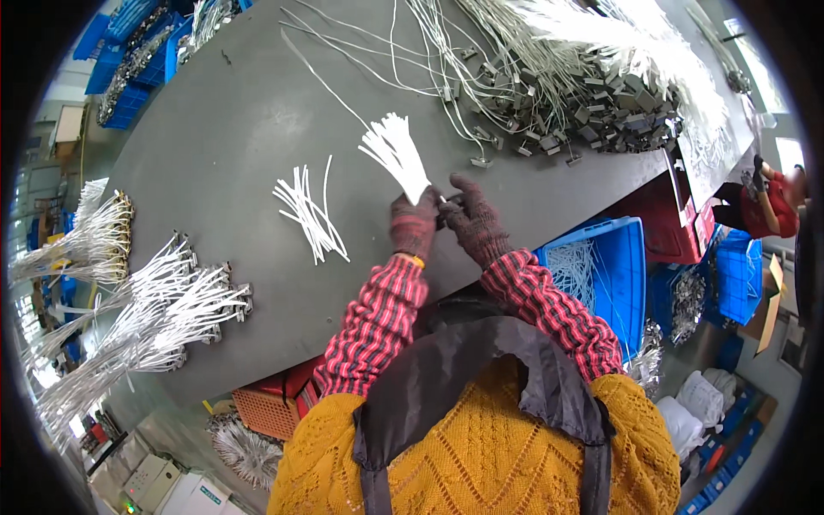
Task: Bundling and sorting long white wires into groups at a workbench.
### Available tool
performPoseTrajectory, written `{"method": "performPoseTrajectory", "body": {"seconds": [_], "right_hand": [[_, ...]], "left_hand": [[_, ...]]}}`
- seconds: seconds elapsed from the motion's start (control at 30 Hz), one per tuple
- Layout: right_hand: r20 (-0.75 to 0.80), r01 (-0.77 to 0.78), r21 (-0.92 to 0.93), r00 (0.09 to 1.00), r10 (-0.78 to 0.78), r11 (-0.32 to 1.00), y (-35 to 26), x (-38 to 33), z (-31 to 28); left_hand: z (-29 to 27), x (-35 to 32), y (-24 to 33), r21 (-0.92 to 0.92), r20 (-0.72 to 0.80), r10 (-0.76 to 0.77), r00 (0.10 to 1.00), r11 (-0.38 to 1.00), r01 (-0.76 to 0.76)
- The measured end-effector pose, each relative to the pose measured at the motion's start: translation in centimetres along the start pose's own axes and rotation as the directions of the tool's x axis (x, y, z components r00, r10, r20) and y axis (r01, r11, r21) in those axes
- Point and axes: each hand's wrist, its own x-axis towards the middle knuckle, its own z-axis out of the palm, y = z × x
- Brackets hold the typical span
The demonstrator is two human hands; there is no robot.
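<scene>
My left hand (414, 225), in a dark knitted glove, grips a fanned bundle of short white ties (396, 153) that stick up and to the left from its fingers. My right hand (474, 221), also gloved, is closed against the left one over a small dark part (448, 209) between the fingertips. Both hands are over the near edge of the grey table (232, 129). A loose heap of white ties (307, 212) lies on the table to the left of my hands.
A big pile of grey metal parts with white wires (566, 94) covers the far right of the table. Bundled wire assemblies (163, 309) lie at the left. A blue crate (605, 270) with white wires stands right of me. Another person in red (768, 206) is at the right.
</scene>
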Motion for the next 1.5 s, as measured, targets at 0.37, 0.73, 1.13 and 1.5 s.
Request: {"method": "performPoseTrajectory", "body": {"seconds": [0.37,0.73,1.13,1.5], "right_hand": [[0.094,0.422,-0.608,0.88,-0.466,0.672,0.7,3.7,-7.3],[-0.064,0.0,-0.073,0.998,-0.005,0.997,0.9,-16.4,-11.8],[-0.554,-0.53,0.291,0.585,0.592,0.796,18.3,-42.7,-33.6],[-0.6,-0.447,0.389,0.541,0.59,0.806,20.4,-43.0,-34.7]], "left_hand": [[-3.7,-1.9,2.6,-0.469,0.112,0.055,0.992,0.883,0.004],[13.4,-0.5,1.4,-0.521,-0.202,-0.276,0.94,0.843,0.136],[12.6,-0.3,-1.1,-0.769,0.091,0.021,0.996,0.637,0.057],[9.4,-0.9,1.6,-0.647,-0.024,0.018,1.0,0.762,-0.029]]}}
